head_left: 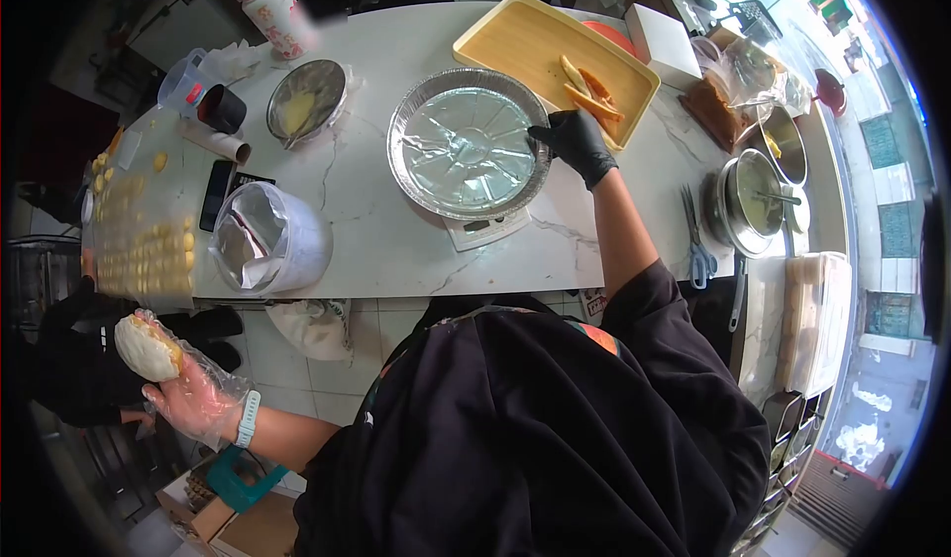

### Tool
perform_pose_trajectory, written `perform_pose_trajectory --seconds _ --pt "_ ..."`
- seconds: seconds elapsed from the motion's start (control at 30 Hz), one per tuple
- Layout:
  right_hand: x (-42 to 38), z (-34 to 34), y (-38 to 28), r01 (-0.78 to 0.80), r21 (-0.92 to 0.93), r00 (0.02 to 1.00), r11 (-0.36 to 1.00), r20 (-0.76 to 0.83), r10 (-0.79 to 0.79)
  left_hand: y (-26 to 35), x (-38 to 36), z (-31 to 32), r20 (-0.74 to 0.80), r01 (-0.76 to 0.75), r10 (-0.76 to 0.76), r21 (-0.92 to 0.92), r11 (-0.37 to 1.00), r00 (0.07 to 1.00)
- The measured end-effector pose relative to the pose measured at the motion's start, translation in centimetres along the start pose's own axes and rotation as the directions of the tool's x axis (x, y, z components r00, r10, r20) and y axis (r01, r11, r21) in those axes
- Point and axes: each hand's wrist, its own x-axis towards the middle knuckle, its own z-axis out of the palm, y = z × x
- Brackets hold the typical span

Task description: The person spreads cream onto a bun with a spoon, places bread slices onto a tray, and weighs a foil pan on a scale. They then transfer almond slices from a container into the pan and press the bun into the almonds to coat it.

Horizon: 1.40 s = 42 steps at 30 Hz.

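My left hand (198,399), in a clear plastic glove, holds a round pale bun (147,349) with yellowish filling showing along its edge, out beyond the table's front edge. My right hand (577,146) wears a black glove and grips the right rim of a round foil pan (471,146). The pan sits over a white kitchen scale (487,230), mostly hidden beneath it. Nothing lies in the pan. Close to my right hand, a wooden tray (515,42) carries several long tan and orange-brown pieces (592,92).
A lined white bucket (292,245) stands front left, near a metal bowl (307,101) and a phone (218,196). Rows of small dough balls (149,250) lie far left. Scissors (698,250) and metal bowls (755,196) are at right. A co-worker's dark sleeve (74,359) shows at left.
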Motion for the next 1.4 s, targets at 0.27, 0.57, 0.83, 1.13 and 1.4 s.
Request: perform_pose_trajectory --seconds 0.27,0.57,0.83,1.13,1.4 --pt "-8.5 0.7 4.1 0.247 -0.553 0.962 0.796 0.039 -0.272 1.8 -0.4 -2.9 -0.03 0.003 -0.004 -0.032 0.999 1.0" --pt "-15.0 5.3 0.1 0.348 -0.409 0.933 0.844 0.239 -0.269 0.5 2.2 -2.7 -0.048 0.0 -0.005 -0.106 0.994 0.999" --pt "-15.1 7.9 -2.1 0.362 -0.807 0.932 0.466 0.301 -0.201 -2.1 5.8 -2.8 0.112 0.163 -0.14 -0.228 0.96 0.984" --pt "-21.7 4.0 -1.8 -0.033 -0.258 0.998 0.966 0.041 0.045 -2.7 10.3 -3.1 0.156 0.306 -0.275 -0.235 0.922 0.949" --pt "-31.6 -3.5 4.5 -0.506 -0.308 0.855 0.806 -0.303 0.421 -11.3 12.0 -4.3 0.032 0.242 -0.25 0.15 0.959 0.968"
